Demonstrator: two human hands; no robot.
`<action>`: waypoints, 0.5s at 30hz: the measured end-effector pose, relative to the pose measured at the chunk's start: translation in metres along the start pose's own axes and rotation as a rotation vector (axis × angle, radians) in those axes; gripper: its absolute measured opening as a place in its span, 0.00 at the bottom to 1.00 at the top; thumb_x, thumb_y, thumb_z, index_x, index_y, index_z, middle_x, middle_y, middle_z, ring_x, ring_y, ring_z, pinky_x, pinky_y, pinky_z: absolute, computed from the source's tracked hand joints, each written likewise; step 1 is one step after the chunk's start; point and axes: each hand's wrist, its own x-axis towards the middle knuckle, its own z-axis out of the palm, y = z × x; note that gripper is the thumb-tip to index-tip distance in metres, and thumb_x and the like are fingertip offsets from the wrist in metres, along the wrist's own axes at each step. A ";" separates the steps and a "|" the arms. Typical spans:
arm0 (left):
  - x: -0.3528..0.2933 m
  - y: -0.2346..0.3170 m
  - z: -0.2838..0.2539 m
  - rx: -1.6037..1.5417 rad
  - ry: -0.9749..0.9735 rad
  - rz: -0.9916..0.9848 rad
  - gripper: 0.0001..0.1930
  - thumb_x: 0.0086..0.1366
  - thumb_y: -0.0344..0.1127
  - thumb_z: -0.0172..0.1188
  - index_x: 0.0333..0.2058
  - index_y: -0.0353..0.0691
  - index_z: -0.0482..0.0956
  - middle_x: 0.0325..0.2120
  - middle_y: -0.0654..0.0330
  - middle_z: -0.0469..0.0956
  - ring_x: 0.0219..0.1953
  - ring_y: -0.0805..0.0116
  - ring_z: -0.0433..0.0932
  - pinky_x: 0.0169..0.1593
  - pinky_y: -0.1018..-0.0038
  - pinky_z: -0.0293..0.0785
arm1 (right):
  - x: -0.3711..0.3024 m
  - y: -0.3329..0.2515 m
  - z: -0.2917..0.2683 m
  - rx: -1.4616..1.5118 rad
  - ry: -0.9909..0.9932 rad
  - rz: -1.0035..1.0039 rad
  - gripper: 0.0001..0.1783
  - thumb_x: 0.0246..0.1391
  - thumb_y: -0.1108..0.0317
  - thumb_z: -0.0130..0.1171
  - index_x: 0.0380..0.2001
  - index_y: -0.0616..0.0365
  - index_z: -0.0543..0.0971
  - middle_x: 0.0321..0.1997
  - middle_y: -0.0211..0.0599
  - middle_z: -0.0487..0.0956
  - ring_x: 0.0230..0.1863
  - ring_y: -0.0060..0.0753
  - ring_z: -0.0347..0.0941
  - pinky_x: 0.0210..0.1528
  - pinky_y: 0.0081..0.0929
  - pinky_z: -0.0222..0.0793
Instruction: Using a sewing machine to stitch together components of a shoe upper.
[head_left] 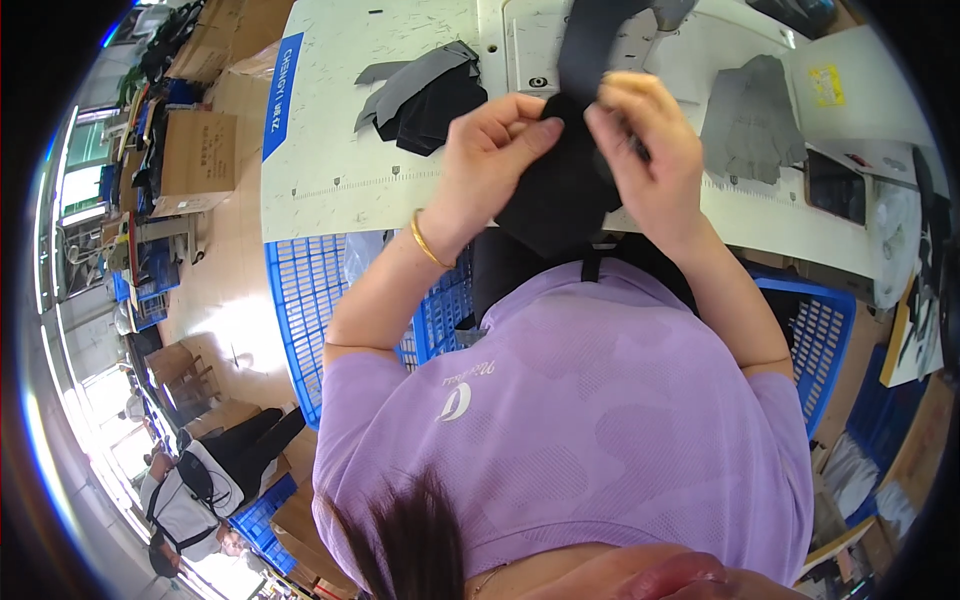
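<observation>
White lettering (284,75) on blue strip (283,110) on pale table (335,215), white script (472,375) and logo (456,402) on purple shirt (620,400)

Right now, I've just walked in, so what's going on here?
A person's left hand pinches some black cloth over the near edge of a pale worktable, with the right hand gripping it close by. Grey and black pieces lie to the left, and more grey pieces to the right. Blue baskets sit below the edge.
</observation>
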 end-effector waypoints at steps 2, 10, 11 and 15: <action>0.013 -0.006 -0.029 0.176 0.012 0.221 0.09 0.65 0.27 0.59 0.43 0.33 0.80 0.33 0.64 0.81 0.37 0.80 0.77 0.41 0.81 0.74 | -0.002 -0.004 0.001 -0.250 -0.176 -0.393 0.24 0.36 0.84 0.64 0.42 0.56 0.81 0.51 0.32 0.75 0.26 0.20 0.74 0.29 0.19 0.74; 0.068 -0.012 -0.150 0.918 0.035 0.291 0.11 0.59 0.29 0.59 0.40 0.35 0.82 0.34 0.55 0.82 0.35 0.60 0.79 0.44 0.71 0.75 | -0.006 -0.026 -0.026 0.548 -0.479 0.052 0.09 0.59 0.74 0.56 0.41 0.64 0.81 0.36 0.38 0.80 0.22 0.17 0.71 0.23 0.16 0.66; 0.071 -0.014 -0.161 1.135 0.250 0.440 0.11 0.59 0.29 0.59 0.41 0.36 0.82 0.35 0.55 0.81 0.37 0.56 0.78 0.44 0.69 0.74 | -0.007 -0.032 -0.029 0.780 -0.494 -0.018 0.10 0.62 0.72 0.53 0.40 0.67 0.80 0.32 0.40 0.81 0.21 0.19 0.71 0.22 0.17 0.64; 0.063 0.023 -0.144 1.530 0.854 0.714 0.16 0.54 0.21 0.59 0.43 0.39 0.80 0.39 0.55 0.79 0.42 0.55 0.78 0.46 0.67 0.74 | -0.017 -0.095 -0.050 1.149 -0.527 0.148 0.08 0.58 0.77 0.55 0.35 0.69 0.81 0.33 0.44 0.81 0.23 0.30 0.74 0.26 0.22 0.68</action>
